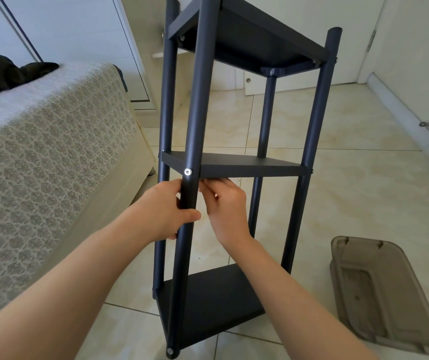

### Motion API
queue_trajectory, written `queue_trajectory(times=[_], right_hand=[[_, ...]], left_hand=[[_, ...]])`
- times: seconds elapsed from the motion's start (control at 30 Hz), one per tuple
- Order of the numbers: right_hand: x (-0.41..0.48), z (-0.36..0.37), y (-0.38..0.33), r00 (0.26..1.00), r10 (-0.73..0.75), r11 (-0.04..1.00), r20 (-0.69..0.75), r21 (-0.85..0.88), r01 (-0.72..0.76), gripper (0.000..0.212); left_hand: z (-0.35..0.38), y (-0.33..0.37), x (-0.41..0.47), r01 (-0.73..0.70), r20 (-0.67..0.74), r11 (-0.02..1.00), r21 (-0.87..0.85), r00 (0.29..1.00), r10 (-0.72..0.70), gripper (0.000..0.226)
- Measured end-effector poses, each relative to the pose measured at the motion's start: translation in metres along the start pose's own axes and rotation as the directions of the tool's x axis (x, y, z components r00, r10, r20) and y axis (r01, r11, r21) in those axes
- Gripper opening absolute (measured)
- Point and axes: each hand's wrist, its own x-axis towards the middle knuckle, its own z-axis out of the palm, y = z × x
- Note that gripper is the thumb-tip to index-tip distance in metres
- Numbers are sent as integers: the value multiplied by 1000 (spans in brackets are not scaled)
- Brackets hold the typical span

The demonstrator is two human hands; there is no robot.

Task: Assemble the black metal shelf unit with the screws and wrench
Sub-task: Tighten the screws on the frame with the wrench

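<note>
Where: A black metal shelf unit (316, 120) is standing on the tile floor (351, 190), just beside a bed (39, 139), with 3 shelves already sitting between 4 poles.
Left hand: The left hand (166, 211) is gripping the near pole (195, 113) just below the middle shelf (249, 166), its thumb (190, 214) lying across the front of the tube and the other fingers curling round behind it.
Right hand: The right hand (227, 206) is reaching in behind that pole, its bent fingertips (208, 184) touching the underside of the middle shelf; whether they are pinching a small part there cannot be told.
Fastening: A silver screw (188, 172) is showing in the pole at the shelf's corner, just above both hands. No wrench is showing.
Handling: The frame is looking stiff and hard, likely light enough for 1 hand to steady yet tall enough to be tippy. The painted tubes are probably sliding easily in a loose grip, so a full wrap is suiting them.
Best hold: A pole close to a shelf joint, as the left hand is doing, is likely giving the most control.
Nearby: A grey plastic lid (382, 294) is lying on the floor, well apart from the unit.
</note>
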Motion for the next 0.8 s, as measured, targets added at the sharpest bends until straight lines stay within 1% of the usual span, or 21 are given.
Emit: queue_trajectory(times=[0.1,0.17,0.3,0.37,0.43,0.6,0.8], right_hand=[[-5,-13,-1,998,36,999,59,-2,-36,17],[-10,-26,1,989,88,996,122,-15,-87,19],[-23,-55,5,929,222,973,296,-135,-189,20],[-28,-71,4,902,251,964,353,-173,-200,21],[-33,-86,1,887,244,964,393,-198,-177,21],[-35,-114,-3,861,237,958,450,-255,-131,20],[-26,-155,15,841,319,913,436,-378,-151,15]], left_hand=[[0,-1,1,-8,-7,999,32,1000,8,62],[1,-3,2,-14,-7,999,36,1000,15,62],[1,-9,0,-31,-27,999,28,999,31,62],[-1,-10,-2,-35,-22,999,42,999,36,62],[-2,-10,-3,-40,-16,998,49,999,41,61],[-3,-8,-5,-42,31,998,41,999,41,59],[0,-2,-8,-26,23,999,20,999,26,58]])
